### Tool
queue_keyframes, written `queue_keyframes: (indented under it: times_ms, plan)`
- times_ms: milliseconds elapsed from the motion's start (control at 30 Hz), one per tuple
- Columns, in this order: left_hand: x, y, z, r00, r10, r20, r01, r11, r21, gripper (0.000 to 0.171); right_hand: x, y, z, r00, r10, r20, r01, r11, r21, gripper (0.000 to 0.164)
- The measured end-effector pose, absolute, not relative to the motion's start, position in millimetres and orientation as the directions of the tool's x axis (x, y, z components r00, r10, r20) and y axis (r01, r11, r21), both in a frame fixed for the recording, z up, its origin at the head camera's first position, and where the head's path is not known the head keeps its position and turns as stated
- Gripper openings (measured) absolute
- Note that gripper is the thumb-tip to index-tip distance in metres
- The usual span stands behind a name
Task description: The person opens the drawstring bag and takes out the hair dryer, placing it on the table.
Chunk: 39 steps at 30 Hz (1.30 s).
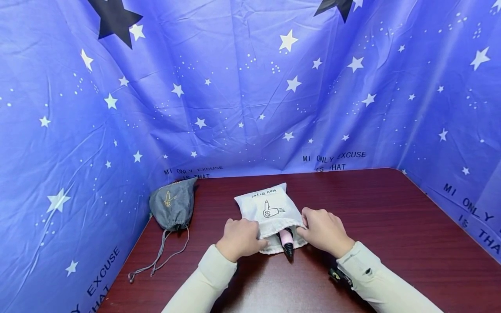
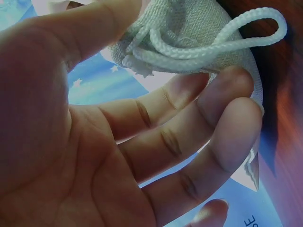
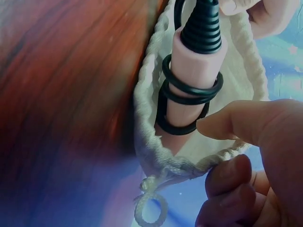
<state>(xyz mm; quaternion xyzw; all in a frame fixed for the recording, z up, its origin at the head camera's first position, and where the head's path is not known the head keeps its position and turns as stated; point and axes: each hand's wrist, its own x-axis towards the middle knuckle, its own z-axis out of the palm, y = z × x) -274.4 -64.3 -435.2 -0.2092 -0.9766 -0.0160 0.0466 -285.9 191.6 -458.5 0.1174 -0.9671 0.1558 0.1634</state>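
A white cloth drawstring bag (image 1: pixel 253 214), printed "Hair Dryer", lies on the table with its mouth towards me, held open. My left hand (image 1: pixel 239 237) grips the left side of its rim. On the right side, my right hand (image 1: pixel 326 232) pinches the rim, thumb inside the mouth and fingers outside, as the right wrist view shows. A pink hair dryer handle (image 3: pixel 191 64) wrapped in black cord (image 3: pixel 189 97) pokes out between the hands. The rest of the dryer is hidden inside. A white drawstring loop (image 2: pixel 246 45) hangs near my left fingers (image 2: pixel 232 132).
To the left, a grey drawstring bag (image 1: pixel 172 206) with a dryer print lies near the table's edge, its cords (image 1: pixel 158 256) trailing towards me. Blue star-patterned cloth (image 1: pixel 250 87) surrounds the dark red table (image 1: pixel 391 208) on the back and sides.
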Motion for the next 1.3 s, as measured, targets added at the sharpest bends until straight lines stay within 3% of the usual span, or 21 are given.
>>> queue_keyframes:
  times_ms: [533,833,1300]
  plan:
    - [-274,-62,-433,-0.887,0.446,0.117,0.450,0.893,0.001,0.053,-272,176,-451,-0.895,-0.229,0.383,-0.345,0.899,-0.269,0.033]
    - [-270,-60,-427,-0.883,0.453,0.118,0.457,0.890,0.001,0.052,-268,169,-455,-0.915,-0.229,0.332,-0.326,0.905,-0.274,0.043]
    - [-281,-62,-433,-0.843,0.429,0.323,0.454,0.891,-0.001,0.045,-266,164,-459,-0.921,-0.242,0.304,-0.314,0.925,-0.215,0.043]
